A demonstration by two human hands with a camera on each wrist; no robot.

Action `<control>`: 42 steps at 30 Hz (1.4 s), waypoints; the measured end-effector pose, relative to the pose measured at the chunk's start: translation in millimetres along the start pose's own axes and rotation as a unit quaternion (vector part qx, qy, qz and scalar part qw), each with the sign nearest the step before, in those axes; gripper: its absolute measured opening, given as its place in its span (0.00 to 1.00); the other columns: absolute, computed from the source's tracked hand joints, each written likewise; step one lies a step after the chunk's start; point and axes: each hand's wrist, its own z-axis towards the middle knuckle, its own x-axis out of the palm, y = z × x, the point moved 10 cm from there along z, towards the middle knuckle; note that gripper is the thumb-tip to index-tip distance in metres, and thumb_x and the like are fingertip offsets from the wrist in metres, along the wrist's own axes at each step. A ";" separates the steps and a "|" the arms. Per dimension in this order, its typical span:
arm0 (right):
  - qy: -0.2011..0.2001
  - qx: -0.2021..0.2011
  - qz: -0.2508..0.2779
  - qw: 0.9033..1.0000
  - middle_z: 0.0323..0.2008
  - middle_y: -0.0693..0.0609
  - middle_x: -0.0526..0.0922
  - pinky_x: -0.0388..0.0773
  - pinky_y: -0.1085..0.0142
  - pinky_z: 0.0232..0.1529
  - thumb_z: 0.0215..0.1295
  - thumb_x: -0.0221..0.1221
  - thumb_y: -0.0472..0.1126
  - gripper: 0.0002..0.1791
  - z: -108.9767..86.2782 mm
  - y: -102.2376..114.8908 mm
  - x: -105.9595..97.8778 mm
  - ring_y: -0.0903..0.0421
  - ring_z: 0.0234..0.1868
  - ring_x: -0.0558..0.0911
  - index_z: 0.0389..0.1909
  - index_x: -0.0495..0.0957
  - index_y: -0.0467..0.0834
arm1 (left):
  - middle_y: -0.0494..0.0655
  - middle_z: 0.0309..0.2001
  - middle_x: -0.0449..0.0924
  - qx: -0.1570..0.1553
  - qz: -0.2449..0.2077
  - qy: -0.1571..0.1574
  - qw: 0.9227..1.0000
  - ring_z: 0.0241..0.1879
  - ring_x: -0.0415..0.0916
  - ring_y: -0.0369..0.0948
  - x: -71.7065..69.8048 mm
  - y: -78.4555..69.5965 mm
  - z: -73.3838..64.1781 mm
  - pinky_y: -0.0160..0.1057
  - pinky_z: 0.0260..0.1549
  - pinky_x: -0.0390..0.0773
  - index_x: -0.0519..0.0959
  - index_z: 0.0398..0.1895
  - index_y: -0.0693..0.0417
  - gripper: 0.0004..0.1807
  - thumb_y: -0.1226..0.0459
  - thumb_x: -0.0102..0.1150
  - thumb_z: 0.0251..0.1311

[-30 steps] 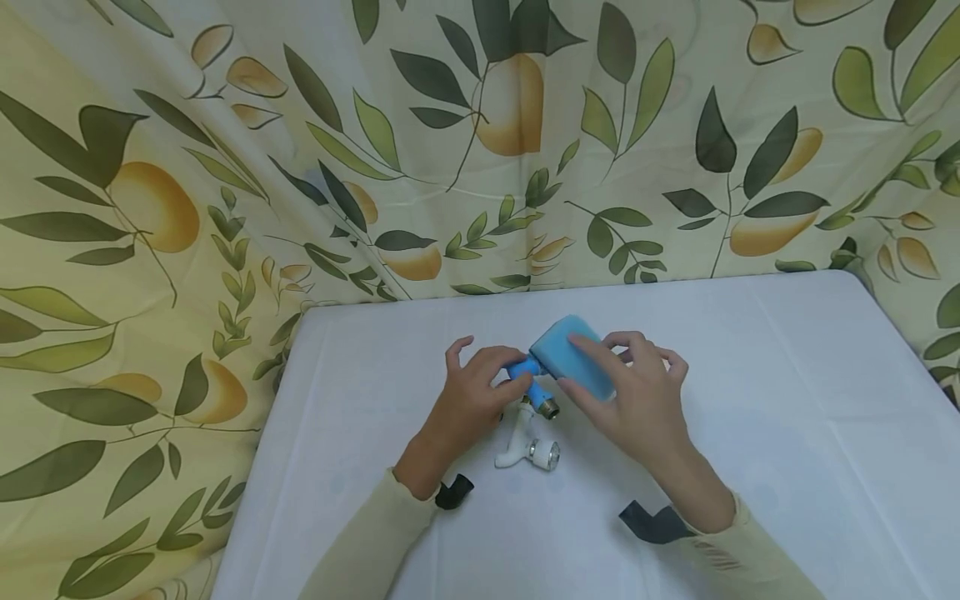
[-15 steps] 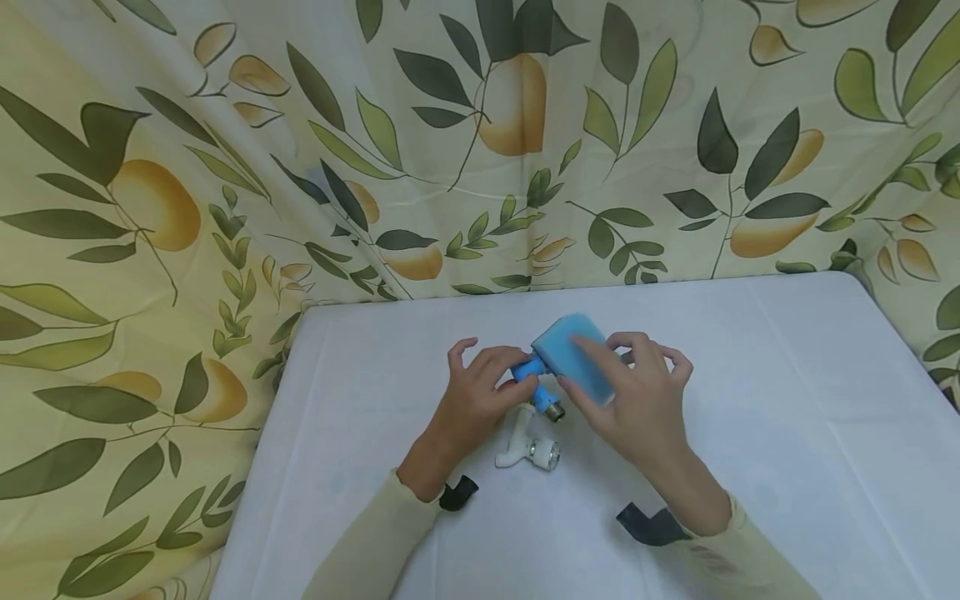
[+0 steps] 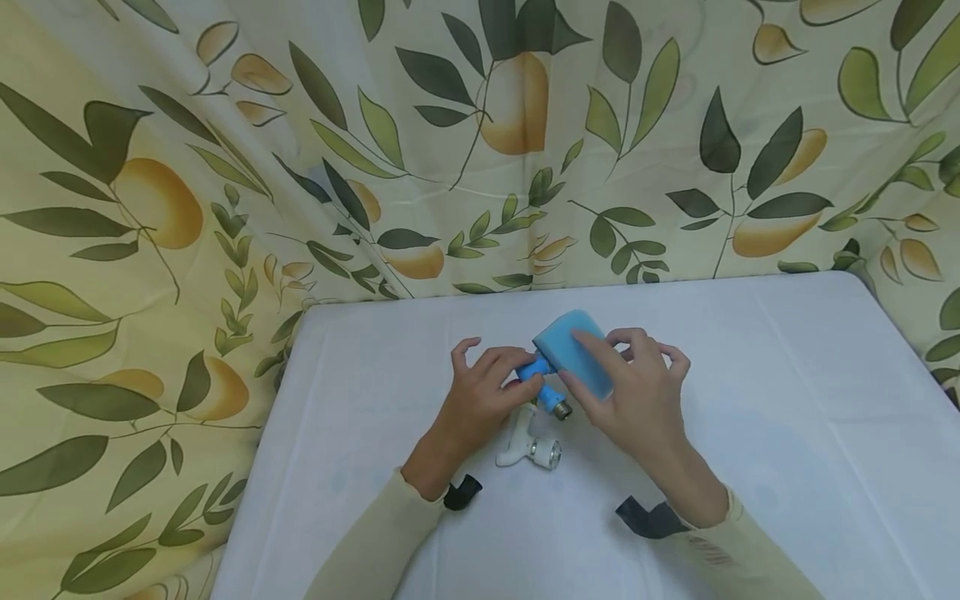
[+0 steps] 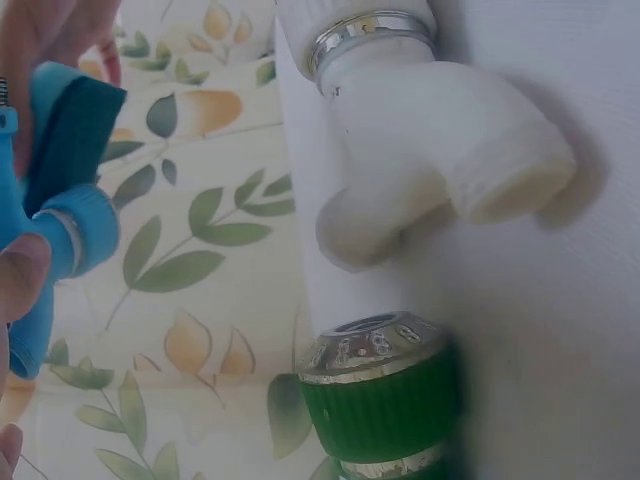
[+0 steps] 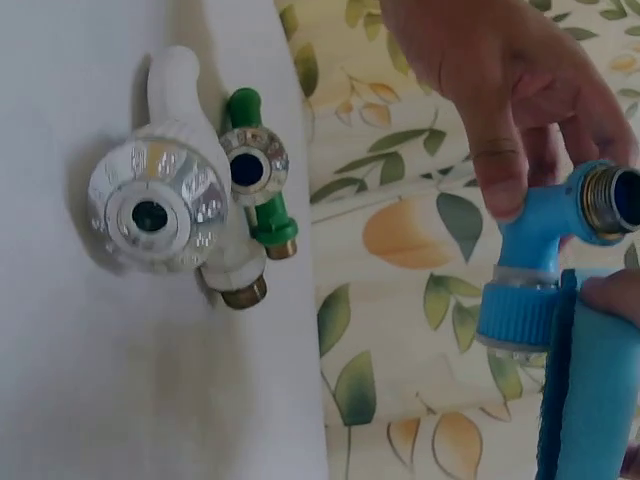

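Observation:
In the head view my left hand point(image 3: 476, 404) pinches a blue plastic tap point(image 3: 552, 400) between thumb and fingers, above the table. The tap's threaded metal inlet point(image 5: 612, 200) shows in the right wrist view. My right hand point(image 3: 647, 404) grips a light blue sponge point(image 3: 576, 346) with a darker scouring side. That dark side lies against the tap's ribbed handle point(image 5: 518, 312). Below the hands a white tap point(image 3: 519, 442) with a chrome-ringed knob lies on the table. Next to it is a green tap point(image 5: 270, 215), mostly hidden by my left hand in the head view.
A white cloth covers the table point(image 3: 787, 400). Behind it and to the left hangs a curtain point(image 3: 337, 250) printed with leaves and fruit. Black pieces, a left one point(image 3: 462, 493) and a right one point(image 3: 651, 518), sit at the sleeve cuffs.
My left hand and the blue tap have shifted slightly to the right. The sponge moves a little against the tap, while the white tap stays in place.

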 end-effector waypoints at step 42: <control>-0.013 0.122 0.025 0.992 0.47 0.33 0.76 0.57 0.33 0.51 0.53 0.73 0.52 0.31 -23.0 -48.8 -32.8 0.38 0.42 0.77 0.60 0.82 0.49 | 0.49 0.46 0.88 -0.564 -0.406 0.026 0.719 0.49 0.84 0.44 42.6 130.8 -66.1 0.47 0.54 0.81 0.79 0.57 0.54 0.18 0.57 0.63 0.68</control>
